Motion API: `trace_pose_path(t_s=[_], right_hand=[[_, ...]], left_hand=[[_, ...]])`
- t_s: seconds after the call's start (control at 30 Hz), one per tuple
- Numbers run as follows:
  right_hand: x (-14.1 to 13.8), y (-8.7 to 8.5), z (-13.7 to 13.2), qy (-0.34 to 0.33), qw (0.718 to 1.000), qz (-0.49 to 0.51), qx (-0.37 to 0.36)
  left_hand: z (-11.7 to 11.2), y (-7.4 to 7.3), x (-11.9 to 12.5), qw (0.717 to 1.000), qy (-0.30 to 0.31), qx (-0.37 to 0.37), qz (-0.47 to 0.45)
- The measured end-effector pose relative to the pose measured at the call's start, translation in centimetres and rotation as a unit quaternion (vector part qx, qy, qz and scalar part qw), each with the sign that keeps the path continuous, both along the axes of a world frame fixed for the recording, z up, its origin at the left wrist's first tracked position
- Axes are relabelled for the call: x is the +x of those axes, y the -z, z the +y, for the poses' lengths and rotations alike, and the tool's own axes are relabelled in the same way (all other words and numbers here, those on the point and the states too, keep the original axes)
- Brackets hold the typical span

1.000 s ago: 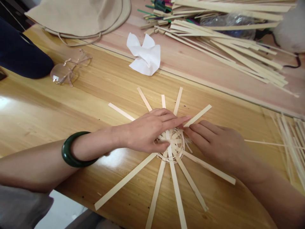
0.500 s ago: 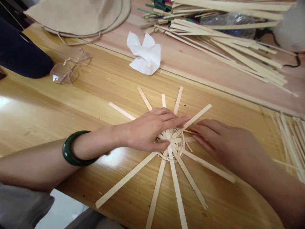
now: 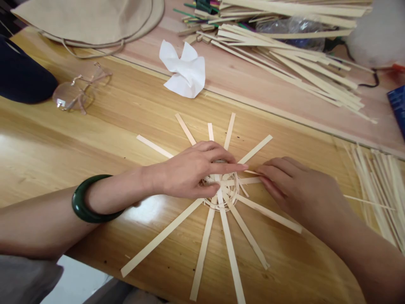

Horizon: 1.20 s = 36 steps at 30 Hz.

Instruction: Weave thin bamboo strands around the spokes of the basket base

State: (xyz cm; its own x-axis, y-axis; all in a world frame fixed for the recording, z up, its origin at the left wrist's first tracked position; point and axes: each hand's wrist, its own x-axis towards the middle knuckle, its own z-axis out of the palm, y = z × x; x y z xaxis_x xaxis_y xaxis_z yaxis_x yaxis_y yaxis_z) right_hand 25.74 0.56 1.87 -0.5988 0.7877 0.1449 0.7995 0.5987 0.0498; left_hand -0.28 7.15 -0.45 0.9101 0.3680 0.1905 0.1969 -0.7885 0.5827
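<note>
A small round woven bamboo base (image 3: 219, 204) lies on the wooden table (image 3: 63, 143), with several flat bamboo spokes (image 3: 202, 253) radiating from it. My left hand (image 3: 190, 171), wearing a dark green jade bangle (image 3: 91, 200), rests across the weave and holds it down, the fingers pointing right. My right hand (image 3: 294, 190) sits at the right edge of the weave. Its fingertips meet a thin bamboo weaving strip (image 3: 249, 172), which seems pinched there. My left hand hides much of the weave.
Round glasses (image 3: 74, 95) and a crumpled white tissue (image 3: 185, 69) lie beyond the spokes. Piles of bamboo strips (image 3: 294, 63) fill the far right, with a bundle (image 3: 376, 194) to the right. A beige hat (image 3: 85, 21) and a dark blue cloth item (image 3: 22, 76) sit at the far left.
My right hand has moved right, off the weave to its edge, with the thin strip now running to its fingertips. The view has shifted slightly; my left hand stays on the weave.
</note>
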Motion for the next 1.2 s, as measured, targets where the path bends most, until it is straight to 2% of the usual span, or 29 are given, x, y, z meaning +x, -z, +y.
trace_pose_path(t_s=[0.37,0.47,0.57,0.63,0.67,0.77,0.8,0.83,0.9,0.97,1.03,1.1,1.2], right_hand=[[0.2,-0.7,0.3,0.036,0.996,-0.022,-0.082],[0.2,-1.2,0.8,0.051,0.984,0.004,-0.168],[0.7,-1.8,1.7,0.095,0.951,0.08,-0.283],[1.2,-2.3,2.8,0.14,0.898,0.135,-0.395],[1.5,-2.5,3.4,0.16,0.855,0.161,-0.466],[2.6,-2.6,5.3,0.183,0.685,0.219,-0.67],[2.9,-2.5,5.9,0.181,0.637,0.228,-0.714],[3.3,-2.4,6.2,0.183,0.601,0.238,-0.741],[3.8,-2.0,6.4,0.196,0.553,0.26,-0.767],[4.2,-1.7,5.9,0.23,0.527,0.281,-0.768],[4.6,-1.6,4.7,0.273,0.522,0.291,-0.754],[5.1,-2.0,3.3,0.306,0.537,0.283,-0.733],[5.8,-2.7,1.2,0.319,0.609,0.264,-0.677]], left_hand=[[-0.5,0.1,0.1,1.0,-0.007,0.013,0.011],[-0.6,0.1,0.1,1.0,-0.008,0.019,0.01],[-0.5,0.1,0.2,1.0,-0.009,0.022,0.012],[-0.5,0.1,0.2,1.0,-0.008,0.022,0.012],[-0.6,0.1,0.2,1.0,-0.007,0.021,0.013],[-0.6,0.1,0.2,1.0,0.001,0.02,0.011],[-0.6,0.1,0.2,1.0,0.004,0.02,0.009],[-0.6,0.2,0.1,1.0,0.007,0.021,0.008],[-0.7,0.3,0.1,1.0,0.011,0.024,0.004],[-0.7,0.4,0.1,1.0,0.01,0.025,0.003],[-0.7,0.4,0.2,1.0,0.008,0.026,0.003],[-0.7,0.5,0.2,1.0,0.006,0.025,0.004],[-0.7,0.4,0.2,1.0,0.003,0.023,0.006]])
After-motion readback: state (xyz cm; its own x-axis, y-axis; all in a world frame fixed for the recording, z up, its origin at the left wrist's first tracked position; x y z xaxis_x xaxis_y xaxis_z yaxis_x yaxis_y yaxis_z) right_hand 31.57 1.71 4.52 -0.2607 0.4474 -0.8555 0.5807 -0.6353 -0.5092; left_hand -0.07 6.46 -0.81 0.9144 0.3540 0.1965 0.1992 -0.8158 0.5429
